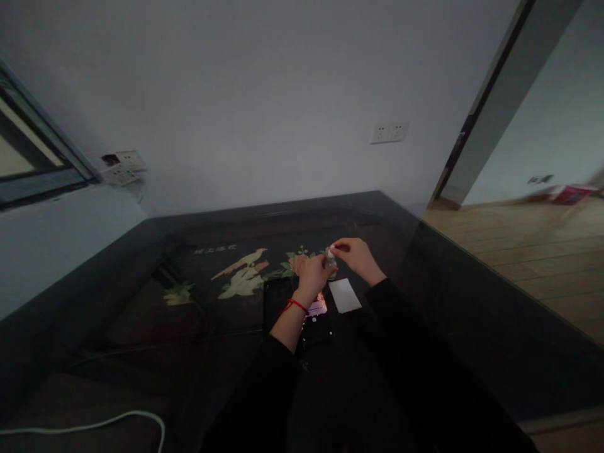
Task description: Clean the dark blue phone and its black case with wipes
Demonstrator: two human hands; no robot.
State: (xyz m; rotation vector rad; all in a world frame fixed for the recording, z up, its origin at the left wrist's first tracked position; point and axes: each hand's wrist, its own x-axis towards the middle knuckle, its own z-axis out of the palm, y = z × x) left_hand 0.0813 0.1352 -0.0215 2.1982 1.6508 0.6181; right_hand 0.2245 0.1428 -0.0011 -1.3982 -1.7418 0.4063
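Observation:
My left hand (309, 275), with a red string round its wrist, is closed around a small clear bottle (331, 270). At the bottle's top, the fingertips of my right hand (356, 257) pinch a small white cap (331, 250). Whether the cap is on the bottle or just off it, I cannot tell. Under my left wrist lies a phone (319, 328) with its screen lit, partly hidden by the arm. A white rectangular card or sheet (345, 296) lies to its right, below the bottle. A dark flat rectangular object (275, 294) lies left of my left wrist.
The dark glossy table (226, 390) carries a bird-and-flower picture (245, 277). A white cable (127, 414) curves over its lower left. The wall behind has sockets (389, 132); more sockets (125, 168) are near the window at left. Wooden floor (514, 251) shows at right.

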